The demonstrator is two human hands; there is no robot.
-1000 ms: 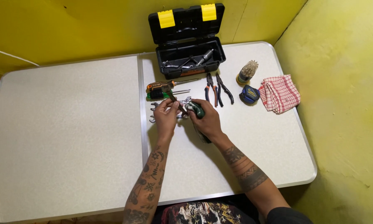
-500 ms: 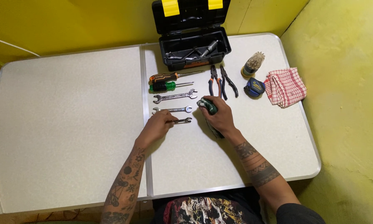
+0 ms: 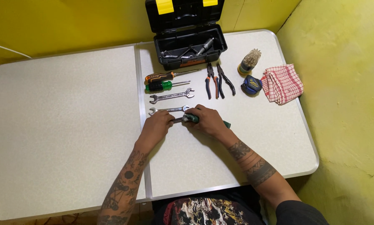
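Bare tabletop left; wrenches ahead.

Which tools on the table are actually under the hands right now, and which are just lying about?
In hand:
- left hand on a small wrench
- right hand holding a green-handled tool
- second wrench just above the hands

Lying about:
- larger wrench
- two screwdrivers
- two pliers
- open toolbox
- tape measure
- brush
- checked cloth
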